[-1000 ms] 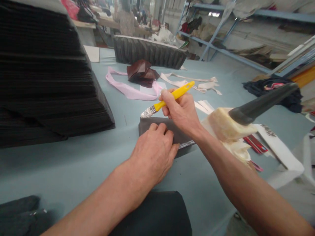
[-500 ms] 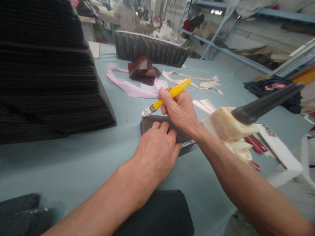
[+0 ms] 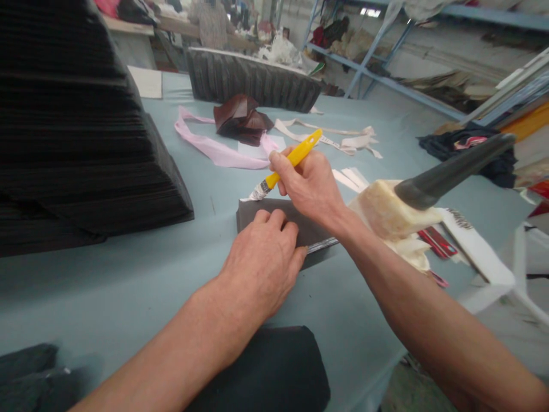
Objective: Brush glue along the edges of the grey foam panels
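Observation:
My right hand (image 3: 311,186) grips a yellow-handled brush (image 3: 288,164), bristles pointing down-left onto the far-left corner of a small dark grey fabric piece (image 3: 253,213) on the light blue table (image 3: 128,274). My left hand (image 3: 261,263) lies on the near part of that piece, fingers bent and pressed together on it. A thin metal strip (image 3: 322,245) shows at the piece's right edge under my right wrist.
A tall stack of black sheets (image 3: 72,126) fills the left. A glue-crusted block with a black handle (image 3: 412,206) sits right of my hand. Pink strip (image 3: 206,146), dark brown scraps (image 3: 240,117), pale strips (image 3: 343,137), a pleated black stack (image 3: 253,83), and dark cloth (image 3: 274,372) lie around.
The brush tip has dropped and moved slightly left, toward the fabric piece's far-left corner. My left hand stays pressed on the piece.

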`<state>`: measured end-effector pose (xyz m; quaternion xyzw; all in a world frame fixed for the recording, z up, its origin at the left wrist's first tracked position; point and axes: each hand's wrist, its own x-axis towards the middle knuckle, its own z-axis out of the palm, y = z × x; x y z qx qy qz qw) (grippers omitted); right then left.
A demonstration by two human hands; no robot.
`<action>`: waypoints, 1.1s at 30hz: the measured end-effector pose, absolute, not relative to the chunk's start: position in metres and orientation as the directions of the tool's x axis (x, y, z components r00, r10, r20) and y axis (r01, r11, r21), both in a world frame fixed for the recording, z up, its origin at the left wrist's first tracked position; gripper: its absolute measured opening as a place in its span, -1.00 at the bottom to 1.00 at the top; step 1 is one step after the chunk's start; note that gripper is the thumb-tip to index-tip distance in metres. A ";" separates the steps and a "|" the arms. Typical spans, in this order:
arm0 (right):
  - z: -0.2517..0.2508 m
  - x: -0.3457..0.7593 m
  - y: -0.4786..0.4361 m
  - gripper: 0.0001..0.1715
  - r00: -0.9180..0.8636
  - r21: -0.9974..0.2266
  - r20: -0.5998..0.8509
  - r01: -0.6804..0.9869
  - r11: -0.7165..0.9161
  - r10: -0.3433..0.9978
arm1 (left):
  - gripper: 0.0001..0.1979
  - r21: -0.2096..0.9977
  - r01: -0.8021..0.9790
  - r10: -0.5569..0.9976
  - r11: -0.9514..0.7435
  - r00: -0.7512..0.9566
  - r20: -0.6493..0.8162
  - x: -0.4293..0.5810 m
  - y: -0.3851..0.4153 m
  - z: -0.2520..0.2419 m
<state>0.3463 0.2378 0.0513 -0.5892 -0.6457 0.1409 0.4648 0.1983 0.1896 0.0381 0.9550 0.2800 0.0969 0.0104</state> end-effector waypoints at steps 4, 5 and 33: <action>0.054 0.353 0.235 -0.49 0.098 -0.714 0.442 0.640 0.284 0.892 | -0.70 0.068 0.523 0.527 -0.849 0.836 0.151 0.198 0.189 0.039; 0.054 0.355 0.234 -0.47 0.094 -0.710 0.441 0.645 0.283 0.893 | -0.69 0.066 0.519 0.523 -0.852 0.841 0.139 0.198 0.189 0.039; 0.060 0.428 0.204 -0.46 0.118 -0.666 0.411 0.716 0.209 0.904 | -0.62 0.076 0.479 0.483 -0.874 0.842 0.242 0.194 0.194 0.033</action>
